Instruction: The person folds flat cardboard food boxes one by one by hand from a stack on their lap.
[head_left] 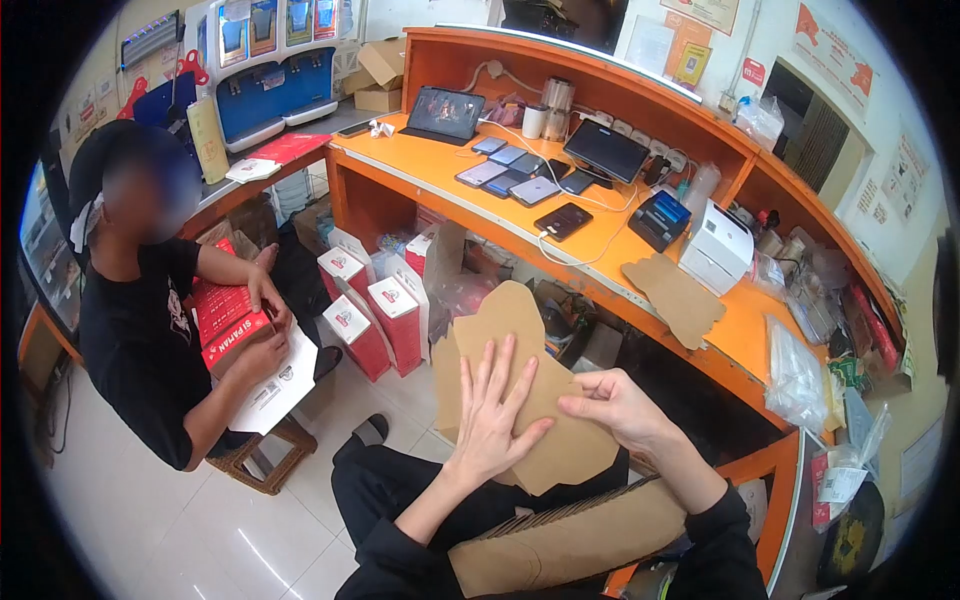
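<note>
A flat brown cardboard box blank (pixel 560 450) with cut, shaped edges lies across my lap, tilted toward the counter. My left hand (pixel 490 405) rests flat on its face with the fingers spread. At the right edge of the blank, my right hand (pixel 620 408) pinches the cardboard between thumb and bent fingers. Part of another brown layer shows behind the blank's left edge. Nearer to me, under my forearms, sits a stack of more flat brown blanks (pixel 570 545), seen along its layered edge.
To the left, a seated person (pixel 140 290) handles a red-and-white box (pixel 235 330). Several folded red-and-white boxes (pixel 395 315) stand on the floor. The orange counter (pixel 610 235) bears phones, a tablet (pixel 445 112), a white printer (pixel 715 248) and another brown blank (pixel 675 298).
</note>
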